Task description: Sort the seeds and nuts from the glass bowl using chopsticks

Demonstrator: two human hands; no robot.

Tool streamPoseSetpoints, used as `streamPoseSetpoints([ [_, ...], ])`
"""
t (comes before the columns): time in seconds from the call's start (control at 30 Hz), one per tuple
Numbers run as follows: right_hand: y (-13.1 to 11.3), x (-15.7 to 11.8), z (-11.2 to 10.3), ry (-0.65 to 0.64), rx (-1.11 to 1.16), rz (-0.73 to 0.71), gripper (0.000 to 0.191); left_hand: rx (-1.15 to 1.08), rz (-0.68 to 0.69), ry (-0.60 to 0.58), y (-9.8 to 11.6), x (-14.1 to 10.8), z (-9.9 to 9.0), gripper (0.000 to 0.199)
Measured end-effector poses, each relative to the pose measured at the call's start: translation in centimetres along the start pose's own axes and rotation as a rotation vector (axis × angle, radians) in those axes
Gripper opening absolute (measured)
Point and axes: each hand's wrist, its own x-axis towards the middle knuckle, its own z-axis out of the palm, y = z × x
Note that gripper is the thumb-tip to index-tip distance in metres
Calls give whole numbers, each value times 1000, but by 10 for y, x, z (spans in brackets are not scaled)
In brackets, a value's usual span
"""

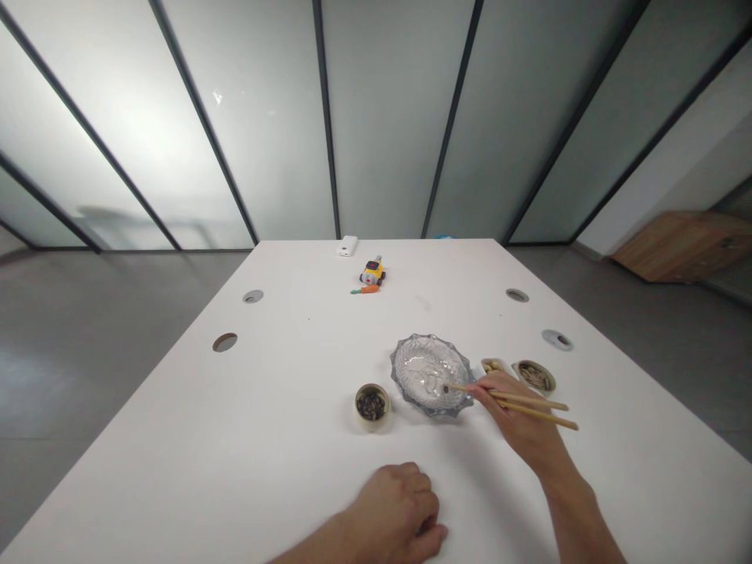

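Observation:
My right hand is closed around a pair of wooden chopsticks, their back ends pointing right. A small dark piece shows at the chopstick tips, above the scalloped clear glass dish; whether it is pinched or lying there I cannot tell. Left of the dish, a small round bowl holds dark, seed-like pieces. My left hand rests on the table nearer to me, its fingers curled in and nothing visible in them.
Beyond my right hand stand a container of pale elongated pieces and another small dish, partly hidden. A yellow toy vehicle, a toy carrot and a white box-like device lie toward the far edge. Holes pierce the white table.

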Motion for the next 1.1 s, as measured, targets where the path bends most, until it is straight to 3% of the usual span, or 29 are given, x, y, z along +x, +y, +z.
streamPoseSetpoints([
  [0.2,-4,2,-3,54,15,-11,37,5,-1,23,-1,0,3,28],
  [0.43,-8,3,-4,-26,49,31,37,-8,-8,15,0,0,2,26],
  [0.77,3,-3,1,-18,37,38,33,29,1,17,0,-1,3,25],
  [0.97,-1,-1,-3,74,46,-38,28,10,3,36,-1,-2,5,26],
  [1.1,-19,2,-9,204,85,-97,24,11,0,52,0,-1,3,26],
])
